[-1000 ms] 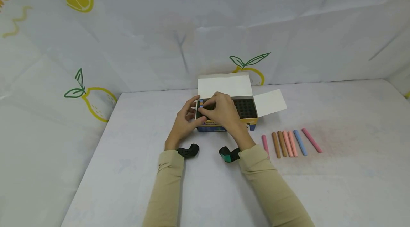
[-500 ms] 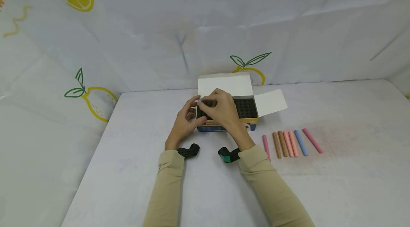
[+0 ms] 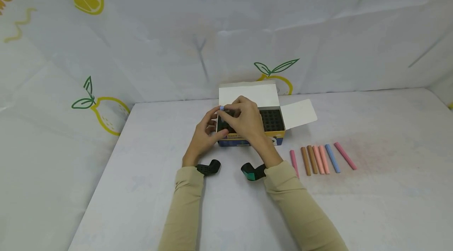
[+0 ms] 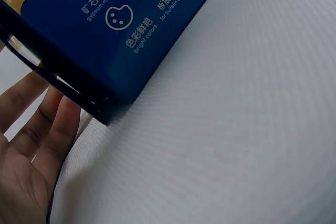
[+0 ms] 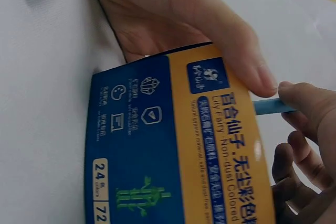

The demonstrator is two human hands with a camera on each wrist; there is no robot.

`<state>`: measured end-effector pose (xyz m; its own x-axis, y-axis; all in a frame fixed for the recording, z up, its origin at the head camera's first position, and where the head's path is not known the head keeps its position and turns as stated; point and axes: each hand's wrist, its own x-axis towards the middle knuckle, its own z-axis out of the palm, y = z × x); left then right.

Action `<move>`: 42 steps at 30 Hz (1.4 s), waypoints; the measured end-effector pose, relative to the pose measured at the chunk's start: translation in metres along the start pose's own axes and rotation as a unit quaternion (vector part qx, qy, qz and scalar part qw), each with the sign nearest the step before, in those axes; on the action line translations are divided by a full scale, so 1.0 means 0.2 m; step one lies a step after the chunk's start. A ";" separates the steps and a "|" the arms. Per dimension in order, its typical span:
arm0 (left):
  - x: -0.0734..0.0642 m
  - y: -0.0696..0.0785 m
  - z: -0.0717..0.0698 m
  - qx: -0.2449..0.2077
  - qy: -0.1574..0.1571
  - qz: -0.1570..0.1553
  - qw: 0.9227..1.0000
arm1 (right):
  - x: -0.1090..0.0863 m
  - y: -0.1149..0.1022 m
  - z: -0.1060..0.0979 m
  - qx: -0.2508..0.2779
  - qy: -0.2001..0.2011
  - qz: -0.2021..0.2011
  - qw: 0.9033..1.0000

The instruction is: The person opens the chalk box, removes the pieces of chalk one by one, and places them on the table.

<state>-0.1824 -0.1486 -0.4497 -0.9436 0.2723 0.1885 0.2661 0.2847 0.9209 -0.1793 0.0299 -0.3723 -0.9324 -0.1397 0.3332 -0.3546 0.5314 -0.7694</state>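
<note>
A blue and yellow chalk box stands on the table with its lid raised and a black slotted insert inside. My left hand grips the box's left end, thumb at the front edge and fingers along the side. Between thumb and index finger my right hand pinches a blue chalk stick above the box's left end. In the right wrist view this chalk stick juts out past the box's top edge, its lower part hidden. The left wrist view shows the box's printed blue side and fingers beyond it.
To the right of the box lie loose chalk sticks in a rough row: pink, brown, peach, blue and another pink. A white side flap sticks out from the box. Behind hangs a printed cloth.
My right hand has shifted slightly away from me and upward, and the blue chalk stick's tip now stands higher over the box. The left hand has stayed in place.
</note>
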 end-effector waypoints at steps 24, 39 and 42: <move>0.00 0.00 0.00 0.000 -0.001 -0.005 1.000 | -0.10 -0.02 -0.14 0.016 0.035 -0.040 0.998; 0.00 0.01 0.01 -0.004 0.000 -0.008 1.000 | -0.22 -0.03 -0.19 0.039 0.031 -0.079 0.996; -0.01 0.01 0.01 -0.001 0.002 -0.014 1.000 | -0.24 -0.04 -0.20 0.030 0.022 -0.080 0.996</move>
<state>-0.1801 -0.1474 -0.4493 -0.9513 0.2613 0.1633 0.2390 0.2912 0.9263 -0.1287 0.0664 -0.3611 -0.8600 -0.1818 0.4769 -0.5036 0.4533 -0.7354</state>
